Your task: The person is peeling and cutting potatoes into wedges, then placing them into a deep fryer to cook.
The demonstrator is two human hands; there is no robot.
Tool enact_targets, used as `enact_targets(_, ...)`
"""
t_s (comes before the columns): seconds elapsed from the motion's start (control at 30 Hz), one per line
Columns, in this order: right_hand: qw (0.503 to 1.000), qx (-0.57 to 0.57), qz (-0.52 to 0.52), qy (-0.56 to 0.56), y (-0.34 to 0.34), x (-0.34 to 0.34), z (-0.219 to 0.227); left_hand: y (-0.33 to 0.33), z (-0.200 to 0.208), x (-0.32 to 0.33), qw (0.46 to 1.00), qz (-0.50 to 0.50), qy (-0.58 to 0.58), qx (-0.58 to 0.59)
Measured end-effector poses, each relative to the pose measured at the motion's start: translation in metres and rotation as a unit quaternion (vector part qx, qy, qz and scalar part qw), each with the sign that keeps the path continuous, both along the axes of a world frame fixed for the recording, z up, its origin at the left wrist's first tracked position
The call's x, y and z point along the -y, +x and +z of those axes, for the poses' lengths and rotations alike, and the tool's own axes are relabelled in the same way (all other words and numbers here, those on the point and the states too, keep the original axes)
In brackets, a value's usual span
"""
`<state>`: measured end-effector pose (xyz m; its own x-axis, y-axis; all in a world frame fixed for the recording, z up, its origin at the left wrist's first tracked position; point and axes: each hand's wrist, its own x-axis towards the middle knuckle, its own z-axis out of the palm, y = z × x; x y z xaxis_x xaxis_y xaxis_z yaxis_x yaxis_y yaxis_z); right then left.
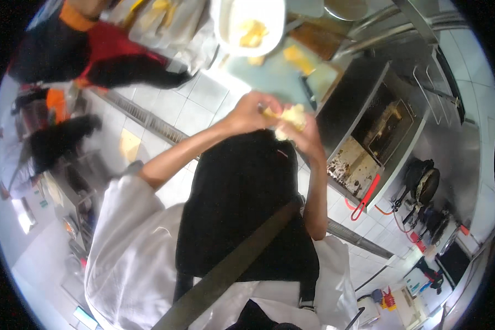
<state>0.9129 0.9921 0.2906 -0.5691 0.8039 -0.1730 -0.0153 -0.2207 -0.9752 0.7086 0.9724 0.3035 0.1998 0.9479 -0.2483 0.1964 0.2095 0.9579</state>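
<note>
White shirt [124, 247] lay nearest; before the black apron [236, 192], bent forearms [184, 155] converged, left hand [250, 114] and right hand [309, 137] clamped on pale-yellow food [293, 117].

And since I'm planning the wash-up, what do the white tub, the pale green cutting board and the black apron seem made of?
The white tub looks like smooth plastic, with rounded, moulded-looking corners. The cutting board is probably plastic too: smooth, evenly coloured, no visible grain. The apron seems matte cloth, without sheen; fibre unclear.
</note>
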Motion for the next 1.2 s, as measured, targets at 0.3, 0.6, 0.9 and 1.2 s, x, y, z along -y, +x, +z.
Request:
enact_targets(0.3,0.976,0.084,0.114,-0.165,-0.049,0.077,0.004,-0.044,-0.023,0.134,0.956,0.132,-0.125,0.228)
enact_targets(0.6,0.989,0.043,0.135,-0.051,-0.081,0.141,0.006,-0.081,0.004,0.213,0.928,0.143,-0.171,0.298)
enact_targets(0.9,0.954,0.126,0.258,-0.082,-0.083,0.147,0.040,-0.073,-0.018,0.236,0.942,0.061,-0.089,0.319)
enact_targets(1.2,0.892,0.392,0.126,0.185,-0.078,0.162,0.037,-0.051,-0.040,0.238,0.948,0.136,-0.120,0.262)
